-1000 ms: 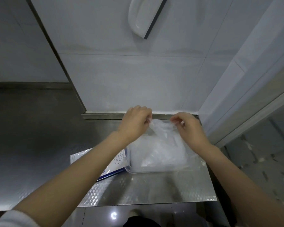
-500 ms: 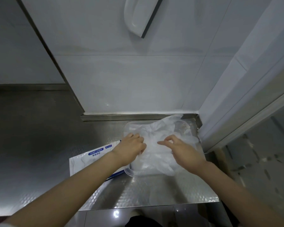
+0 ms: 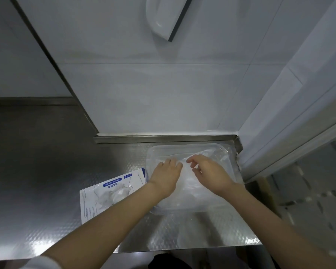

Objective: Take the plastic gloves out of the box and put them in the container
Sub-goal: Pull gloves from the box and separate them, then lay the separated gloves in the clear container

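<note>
A clear plastic container (image 3: 182, 146) stands on the steel counter against the back wall. Crumpled see-through plastic gloves (image 3: 206, 154) fill it. My left hand (image 3: 166, 176) lies flat on the gloves at the container's left side and presses them down. My right hand (image 3: 209, 172) hovers over the middle of the pile, fingers bent, tips touching the plastic, thumb apart from the index finger. The white glove box (image 3: 109, 193) with blue print lies flat to the left of the container, partly under my left forearm.
The steel counter (image 3: 47, 171) ends in a front edge close to me. A white tiled wall rises behind the container, and a white frame stands at the right. A white wall-mounted object (image 3: 161, 14) hangs overhead. Another see-through piece (image 3: 184, 235) lies before the container.
Both hands came down from the container's far rim onto the gloves. The raised bunch of gloves has been pushed down into the container.
</note>
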`<state>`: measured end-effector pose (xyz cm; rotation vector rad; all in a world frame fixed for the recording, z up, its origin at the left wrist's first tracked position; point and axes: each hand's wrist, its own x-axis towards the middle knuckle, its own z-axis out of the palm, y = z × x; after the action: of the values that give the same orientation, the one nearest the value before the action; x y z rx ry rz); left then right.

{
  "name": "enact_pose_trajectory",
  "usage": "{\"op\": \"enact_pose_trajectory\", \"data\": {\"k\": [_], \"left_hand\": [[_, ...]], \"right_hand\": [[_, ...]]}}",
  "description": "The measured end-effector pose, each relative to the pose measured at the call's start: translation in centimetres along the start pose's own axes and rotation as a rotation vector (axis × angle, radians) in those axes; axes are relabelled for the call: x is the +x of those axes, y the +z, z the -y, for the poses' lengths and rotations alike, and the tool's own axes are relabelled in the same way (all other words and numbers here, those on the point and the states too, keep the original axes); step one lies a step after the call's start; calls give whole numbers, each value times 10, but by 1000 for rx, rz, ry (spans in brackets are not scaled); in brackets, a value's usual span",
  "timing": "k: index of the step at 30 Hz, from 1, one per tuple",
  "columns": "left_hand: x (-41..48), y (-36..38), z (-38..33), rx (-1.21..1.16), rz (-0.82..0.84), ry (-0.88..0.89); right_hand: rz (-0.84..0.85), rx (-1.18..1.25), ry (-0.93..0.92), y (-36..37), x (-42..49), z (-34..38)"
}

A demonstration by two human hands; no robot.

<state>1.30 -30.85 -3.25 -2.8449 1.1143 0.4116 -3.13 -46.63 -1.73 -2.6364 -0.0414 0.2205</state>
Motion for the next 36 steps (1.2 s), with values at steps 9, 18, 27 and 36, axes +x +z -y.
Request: {"op": "enact_pose_trajectory", "data": {"k": [9,18,27,36], "left_hand": [[14,42,-10,60,278,-92],[16,40,-5,165,418,15],[-33,-17,19,-280,-209,-5],[-133,19,116,-245,-82,-447]], "right_hand": [[387,-343,138,34,17,-27],[443,-517,162,37,17,-30],[-85,-157,26,19,-11,30],[18,7,-419,68,-14,148]]}}
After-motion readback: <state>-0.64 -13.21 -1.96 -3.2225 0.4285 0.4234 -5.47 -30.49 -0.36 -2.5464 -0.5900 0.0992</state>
